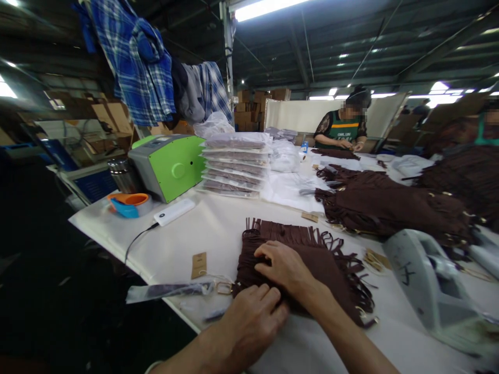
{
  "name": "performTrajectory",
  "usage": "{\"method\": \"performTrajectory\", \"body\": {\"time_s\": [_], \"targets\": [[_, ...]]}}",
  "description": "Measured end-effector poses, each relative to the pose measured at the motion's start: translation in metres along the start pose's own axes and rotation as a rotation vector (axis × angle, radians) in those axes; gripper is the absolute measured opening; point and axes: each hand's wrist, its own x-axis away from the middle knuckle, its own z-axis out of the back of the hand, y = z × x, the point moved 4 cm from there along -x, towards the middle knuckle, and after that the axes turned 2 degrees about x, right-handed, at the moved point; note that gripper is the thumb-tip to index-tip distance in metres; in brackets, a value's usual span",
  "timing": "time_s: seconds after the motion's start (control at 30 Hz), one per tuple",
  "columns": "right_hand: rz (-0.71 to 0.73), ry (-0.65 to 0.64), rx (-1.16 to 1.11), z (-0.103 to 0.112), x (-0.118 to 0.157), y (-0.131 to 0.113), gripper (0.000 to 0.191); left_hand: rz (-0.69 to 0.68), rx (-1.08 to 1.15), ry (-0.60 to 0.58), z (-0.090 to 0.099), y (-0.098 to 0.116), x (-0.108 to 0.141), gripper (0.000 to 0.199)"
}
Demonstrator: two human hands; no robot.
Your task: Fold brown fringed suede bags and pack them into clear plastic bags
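Observation:
A dark brown fringed bag [312,257] lies flat on the table in front of me, strips of fringe spread along its far and right edges. My left hand [251,322] is at its near left corner, fingers curled together on the brown material; their tips are partly hidden. My right hand [286,267] rests on top of the bag, its fingers bent and slightly apart over the fringe. Beside the left corner is a gold-coloured buckle [224,288], with a strap in clear plastic [171,291] reaching left over the table edge. A brown cardboard tag [198,265] lies just beyond the strap.
Flat plastic-wrapped packages [234,163] are stacked behind, next to a green and grey machine [167,163]. A white power bank [174,212] and tape rolls [130,202] lie left. More brown bags [397,202] and a grey dispenser-like device [424,280] are right. A co-worker [343,127] handles brown material across the table.

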Motion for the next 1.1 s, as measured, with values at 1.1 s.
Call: {"method": "performTrajectory", "body": {"time_s": [1.1], "targets": [[-0.249, 0.128, -0.186, 0.029, 0.037, 0.044, 0.016, 0.601, 0.386, 0.157, -0.014, -0.08, 0.016, 0.037]]}}
